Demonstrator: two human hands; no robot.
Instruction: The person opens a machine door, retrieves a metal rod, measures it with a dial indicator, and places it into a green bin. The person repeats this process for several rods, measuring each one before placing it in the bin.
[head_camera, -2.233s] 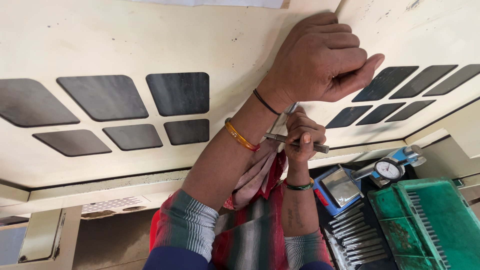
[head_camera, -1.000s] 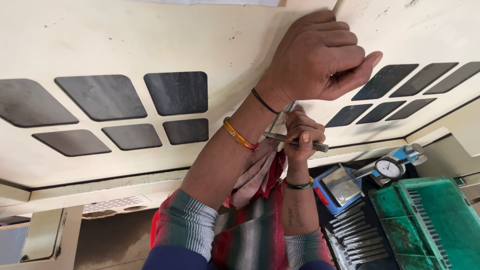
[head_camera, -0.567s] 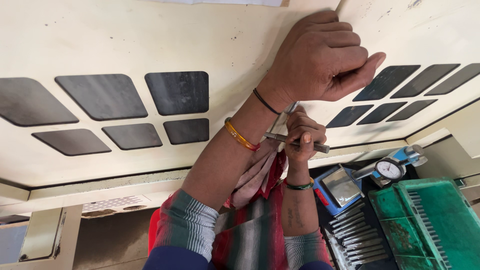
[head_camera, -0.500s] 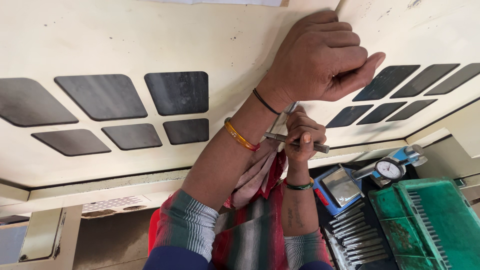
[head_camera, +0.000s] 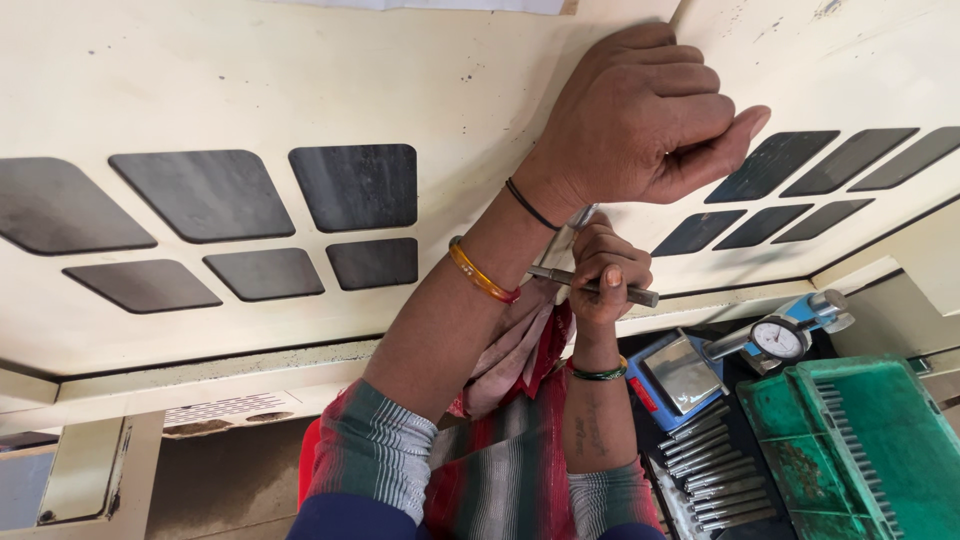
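My left hand rests as a closed fist against a cream panel, thumb pointing right; anything inside the fist is hidden. A black thread and an orange bangle circle that wrist. Just below, my right hand grips a thin grey metal rod held crosswise, its ends sticking out on both sides. A second silvery piece runs from the rod up under my left wrist. A pink-red cloth hangs between my forearms.
Dark rounded pads sit in groups on the cream panel, left and right. Lower right are a dial gauge on a blue stand, a small blue box, a row of metal pins and a green slotted tray.
Almost nothing has moved; my left thumb shifts slightly against the fingers while both hands stay in place.
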